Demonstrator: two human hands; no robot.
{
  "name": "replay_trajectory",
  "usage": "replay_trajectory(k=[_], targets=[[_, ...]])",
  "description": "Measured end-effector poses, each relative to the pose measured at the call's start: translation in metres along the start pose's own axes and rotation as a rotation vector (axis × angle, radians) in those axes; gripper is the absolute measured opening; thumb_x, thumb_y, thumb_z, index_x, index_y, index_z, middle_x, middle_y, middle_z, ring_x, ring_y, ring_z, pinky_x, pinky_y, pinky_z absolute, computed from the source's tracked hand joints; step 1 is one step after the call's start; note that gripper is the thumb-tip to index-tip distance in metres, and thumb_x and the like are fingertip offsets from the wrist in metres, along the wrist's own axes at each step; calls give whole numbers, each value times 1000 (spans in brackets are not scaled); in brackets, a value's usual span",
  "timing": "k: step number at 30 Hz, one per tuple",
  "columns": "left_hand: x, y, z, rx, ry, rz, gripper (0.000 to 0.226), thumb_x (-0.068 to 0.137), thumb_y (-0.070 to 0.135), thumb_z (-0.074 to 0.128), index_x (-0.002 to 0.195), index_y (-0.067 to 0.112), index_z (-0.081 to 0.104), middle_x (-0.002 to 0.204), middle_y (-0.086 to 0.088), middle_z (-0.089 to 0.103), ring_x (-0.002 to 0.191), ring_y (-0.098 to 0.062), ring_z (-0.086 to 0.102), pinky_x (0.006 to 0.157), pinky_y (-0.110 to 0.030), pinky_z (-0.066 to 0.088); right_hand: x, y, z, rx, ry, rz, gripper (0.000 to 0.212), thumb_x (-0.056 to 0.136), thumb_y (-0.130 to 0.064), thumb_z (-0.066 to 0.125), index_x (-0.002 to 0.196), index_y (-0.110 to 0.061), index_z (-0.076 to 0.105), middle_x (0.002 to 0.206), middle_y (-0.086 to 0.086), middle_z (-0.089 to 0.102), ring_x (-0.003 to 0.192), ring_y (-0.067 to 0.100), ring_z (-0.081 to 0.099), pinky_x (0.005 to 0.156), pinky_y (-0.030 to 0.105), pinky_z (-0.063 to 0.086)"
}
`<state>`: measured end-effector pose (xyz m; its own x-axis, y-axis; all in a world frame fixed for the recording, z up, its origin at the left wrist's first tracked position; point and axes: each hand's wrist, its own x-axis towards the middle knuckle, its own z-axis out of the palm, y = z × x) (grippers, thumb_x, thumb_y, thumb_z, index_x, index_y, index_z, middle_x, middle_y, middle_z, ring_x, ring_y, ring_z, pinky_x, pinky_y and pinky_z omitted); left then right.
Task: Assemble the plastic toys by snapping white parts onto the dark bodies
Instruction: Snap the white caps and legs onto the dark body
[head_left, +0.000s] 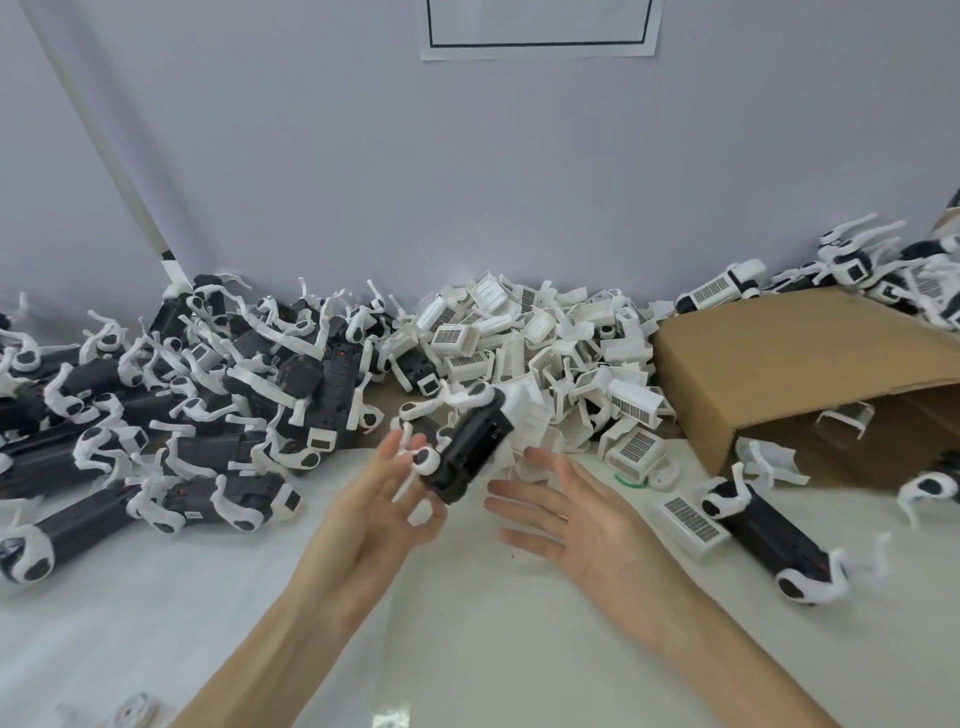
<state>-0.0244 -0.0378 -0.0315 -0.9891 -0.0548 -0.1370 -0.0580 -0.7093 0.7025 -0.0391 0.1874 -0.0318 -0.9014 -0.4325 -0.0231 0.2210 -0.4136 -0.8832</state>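
Right in the middle, a dark toy body with white legs sits tilted between two hands, just above the white desk; the left hand is under its near end, palm up, with fingers spread apart and touching the white leg parts, though I cannot tell if they really grip it; the right hand is just beside the body, palm up, fingers straight and apart, holding nothing; a white part sits at the far end of the body, blurry; behind it lies a big pile of white parts against the wall; to the left is a heap of dark toys with white legs; to the right a brown cardboard box lies on its side, and one more dark toy lies near it on the desk.
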Motion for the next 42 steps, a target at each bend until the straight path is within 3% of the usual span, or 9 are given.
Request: replay_trajectory(k=[8,14,17,22,26,30,32,38,42], targets=[[-8,-8,1,575,-231,166,16,80,3,72,87,17,68,95,-12,70,97,-28,67,86,-43,47,3,1,10,-77,144,-30,48,95,-30,70,133,-10,52,118,21,75,107,42,73,96,48,59],[-3,-13,-5,775,-113,408,23,104,31,54,122,29,68,120,3,66,109,-21,62,80,-40,63,6,3,6,-153,256,-132,37,98,-9,68,132,-17,55,116,22,74,105,37,75,95,43,60],[6,-13,-15,1332,-185,619,57,107,-2,45,141,42,60,141,31,55,123,-13,51,102,-30,49,5,3,3,-265,206,-138,34,101,-2,62,130,-20,58,119,19,72,112,34,72,88,35,62],[13,-1,-18,1865,-226,815,39,106,35,54,143,32,64,152,18,56,120,-24,56,107,-40,47,3,-4,-2,-399,141,-164,38,104,-4,59,135,-27,61,120,19,69,112,31,70,91,42,62],[16,7,-23,2026,-88,814,46,90,22,84,133,17,70,135,-2,65,117,-33,66,92,-46,56,4,-15,-8,-652,373,-362,40,102,-9,64,126,-40,58,104,6,71,101,24,71,95,51,59],[23,12,-34,1813,54,551,68,109,21,55,168,20,23,175,4,22,151,-25,41,116,-35,37,1,-35,-27,-371,333,-352,39,105,-6,58,137,-27,59,119,11,73,113,29,72,96,48,60],[24,9,-34,1701,-32,395,80,109,13,50,170,25,-1,178,5,12,146,-26,46,107,-29,38,-1,-36,-29,-201,278,-277,41,104,-1,55,141,-19,56,126,12,73,119,34,70,96,45,59],[6,1,-8,1418,75,764,24,108,35,55,130,30,65,125,19,62,108,-4,65,90,-33,53,1,-17,-19,12,244,-178,36,101,4,54,135,-6,56,130,22,69,122,41,67,100,54,57],[-16,-16,10,1259,-41,488,64,86,92,44,139,57,50,156,25,39,142,-1,46,117,-41,44,-2,-14,-8,159,159,-138,39,103,0,52,141,-5,55,135,23,67,125,41,65,103,49,56]])
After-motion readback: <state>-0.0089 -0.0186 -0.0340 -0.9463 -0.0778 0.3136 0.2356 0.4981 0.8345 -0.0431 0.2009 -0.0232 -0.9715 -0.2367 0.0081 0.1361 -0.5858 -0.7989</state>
